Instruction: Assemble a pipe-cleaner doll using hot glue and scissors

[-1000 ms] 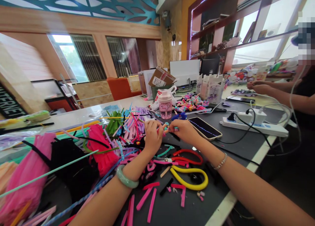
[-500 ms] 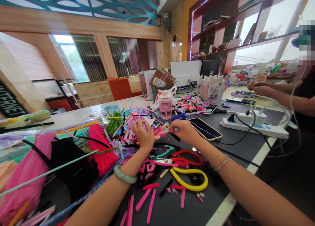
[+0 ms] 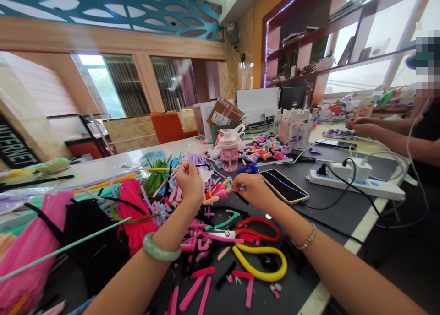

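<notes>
My right hand [image 3: 250, 187] is closed in a pinch at the end of a small pink pipe-cleaner figure [image 3: 217, 192], which has peach limbs and light blue bits near my fingertips. My left hand [image 3: 189, 180] is raised to the left of the figure, fingers pinched, with a thin light blue pipe cleaner [image 3: 187, 160] showing at the fingertips. Under my hands lie scissors [image 3: 256, 230] with red handles, a yellow loop [image 3: 261, 262] beside them, and cut pink pipe-cleaner pieces [image 3: 192, 293].
Bundles of pink [image 3: 135, 209], black [image 3: 85, 232] and green pipe cleaners [image 3: 156, 175] crowd the left. A pink cup [image 3: 228, 154], a blue glue gun [image 3: 248, 167], a phone [image 3: 284, 185] and a power strip [image 3: 357, 187] lie beyond and right. Another person's hands [image 3: 360, 125] work at far right.
My left hand has moved up and left, away from the figure. My right hand stays pinched at the figure, shifted slightly left and down. The view has shifted a little.
</notes>
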The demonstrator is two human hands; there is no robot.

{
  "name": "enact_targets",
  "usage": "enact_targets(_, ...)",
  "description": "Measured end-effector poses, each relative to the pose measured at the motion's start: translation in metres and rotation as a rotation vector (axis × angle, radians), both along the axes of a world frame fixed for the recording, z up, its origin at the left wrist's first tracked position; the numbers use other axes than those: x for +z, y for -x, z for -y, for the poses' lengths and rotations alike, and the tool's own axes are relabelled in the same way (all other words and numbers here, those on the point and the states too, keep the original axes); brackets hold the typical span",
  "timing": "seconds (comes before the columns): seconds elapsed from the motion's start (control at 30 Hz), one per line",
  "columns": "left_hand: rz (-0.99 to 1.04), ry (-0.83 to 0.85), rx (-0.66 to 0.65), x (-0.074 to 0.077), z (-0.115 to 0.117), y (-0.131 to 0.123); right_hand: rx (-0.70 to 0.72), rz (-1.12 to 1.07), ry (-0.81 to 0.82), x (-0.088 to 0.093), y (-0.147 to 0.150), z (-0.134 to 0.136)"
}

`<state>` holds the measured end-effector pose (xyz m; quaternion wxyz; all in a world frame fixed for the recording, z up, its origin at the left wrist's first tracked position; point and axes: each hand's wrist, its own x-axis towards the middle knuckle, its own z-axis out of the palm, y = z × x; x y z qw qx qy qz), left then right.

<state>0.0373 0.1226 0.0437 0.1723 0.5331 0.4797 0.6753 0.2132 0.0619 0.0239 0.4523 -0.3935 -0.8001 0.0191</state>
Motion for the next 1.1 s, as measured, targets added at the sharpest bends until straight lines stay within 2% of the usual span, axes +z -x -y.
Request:
enact_targets(0.07, 0.053, 0.036, -0.1, 0.021, 0.007, -0.009, 0.011, 0.001, -0.001, 0.001, 0.0, 0.0)
enact_targets(0.1, 0.059, 0.067, -0.2, 0.032, 0.011, -0.015, 0.015, 0.001, -0.001, 0.002, 0.001, 0.0)
enact_targets(0.13, 0.035, 0.157, -0.425, 0.043, 0.015, -0.021, 0.017, 0.001, -0.001, 0.002, 0.0, 0.0)
enact_targets(0.17, -0.073, 0.258, -0.624, 0.053, 0.016, -0.027, 0.016, 0.0, -0.001, 0.003, 0.0, 0.0)
enact_targets(0.2, -0.237, 0.326, -0.73, 0.063, 0.016, -0.034, 0.014, -0.002, 0.0, 0.003, 0.0, 0.0)
enact_targets(0.23, -0.409, 0.338, -0.727, 0.071, 0.014, -0.04, 0.011, -0.003, 0.001, 0.003, -0.001, 0.0)
enact_targets(0.27, -0.565, 0.32, -0.647, 0.079, 0.009, -0.046, 0.007, -0.005, 0.002, 0.003, -0.001, 0.0)
enact_targets(0.43, -0.824, 0.394, -0.51, 0.108, -0.035, -0.066, -0.014, 0.0, 0.01, 0.003, 0.0, 0.0)
enact_targets(0.57, -1.06, 0.503, -0.355, 0.131, -0.064, -0.064, -0.003, -0.021, 0.019, 0.003, 0.003, 0.002)
enact_targets(0.7, -1.257, 0.573, -0.242, 0.148, -0.078, -0.055, -0.003, -0.039, 0.045, 0.005, 0.004, 0.004)
enact_targets(0.77, -1.352, 0.518, -0.158, 0.154, -0.081, -0.05, -0.008, -0.039, 0.053, 0.007, 0.004, 0.005)
enact_targets(0.9, -1.496, 0.299, 0.014, 0.17, -0.081, -0.039, -0.023, -0.029, 0.058, 0.008, 0.004, 0.007)
enact_targets(1.1, -1.579, 0.068, 0.154, 0.211, -0.092, -0.019, -0.028, -0.052, 0.073, 0.008, 0.005, 0.008)
